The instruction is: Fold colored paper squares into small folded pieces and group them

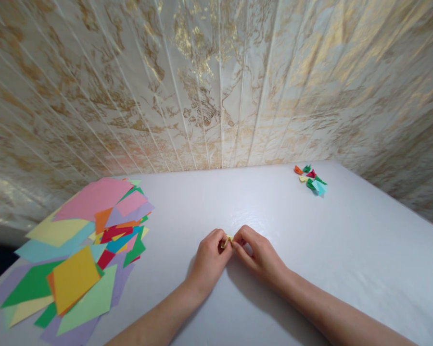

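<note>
Near the front middle of the table, a small folded piece of pale yellow paper (230, 239) is pinched between my two hands. My left hand (210, 253) grips it from the left with thumb and fingers closed. From the other side, the thumb and fingertips of my right hand (257, 247) are closed on its right end. Most of the paper is hidden behind my fingers, so its exact shape cannot be made out. Both hands are low over the white table (202, 202), with fingertips almost meeting.
Loose sheets of coloured paper, among them a large pink sheet (97, 198) and a golden yellow square (75, 278), overlap along the table's left side. Several small folded paper pieces (310, 184) lie at the back right. A gold-patterned curtain (209, 96) hangs behind the table.
</note>
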